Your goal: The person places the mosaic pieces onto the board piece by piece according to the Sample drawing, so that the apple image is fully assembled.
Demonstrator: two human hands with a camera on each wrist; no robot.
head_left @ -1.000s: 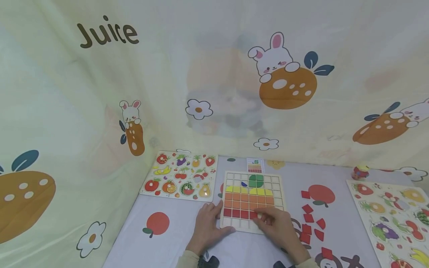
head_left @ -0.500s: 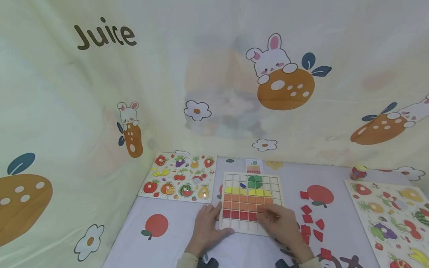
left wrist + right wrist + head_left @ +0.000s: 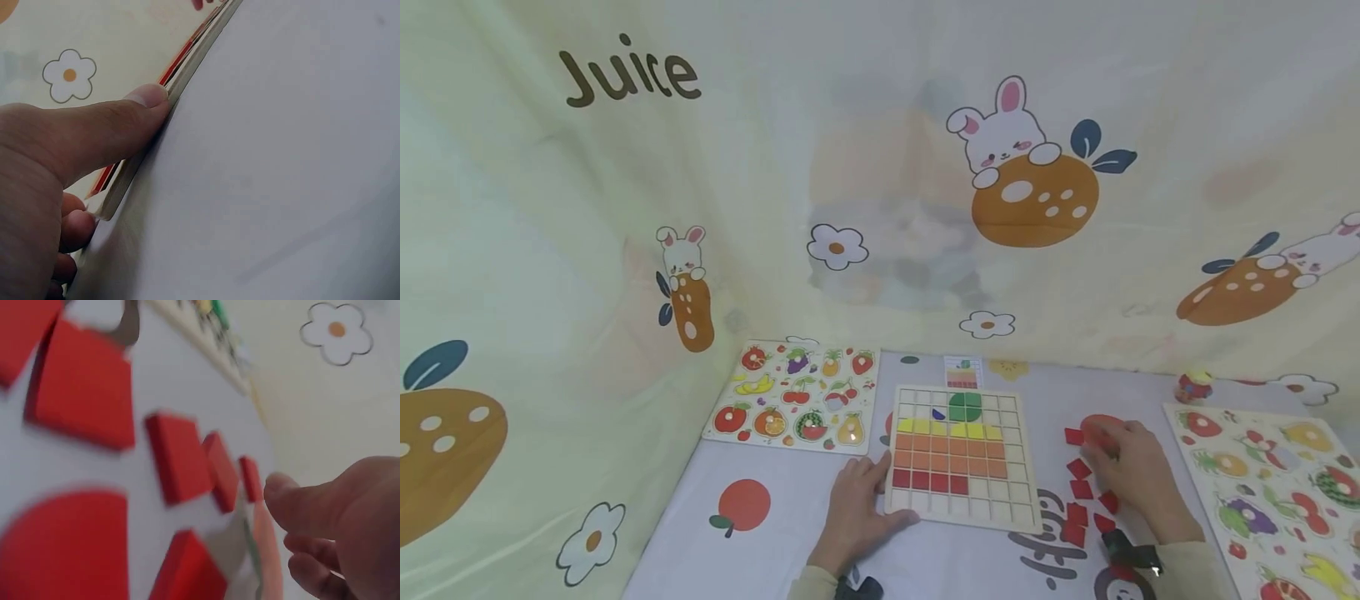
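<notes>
A pale square grid board [image 3: 1000, 510] lies on the table, with rows of orange, yellow and red pieces and a green round shape in its cells. My left hand [image 3: 853, 508] grips its near left corner, thumb along the near edge and fingers at the left side. In the left wrist view the thumb [image 3: 112, 134] presses against the board's edge [image 3: 203, 56]. My right hand [image 3: 1138, 471] hovers by the loose red pieces [image 3: 1077, 514] right of the board. The right wrist view shows nothing between its thumb [image 3: 306, 503] and loosely bent fingers.
One fruit puzzle board [image 3: 786, 396] lies at the back left, another [image 3: 1247, 487] at the right. Behind the grid board is a small pattern card [image 3: 962, 372]. A small figurine [image 3: 1193, 387] stands near the rear curtain [image 3: 887, 183].
My right hand has left the grid board's red row and moved right, over to the loose red pieces. The left hand has stayed at the board's corner.
</notes>
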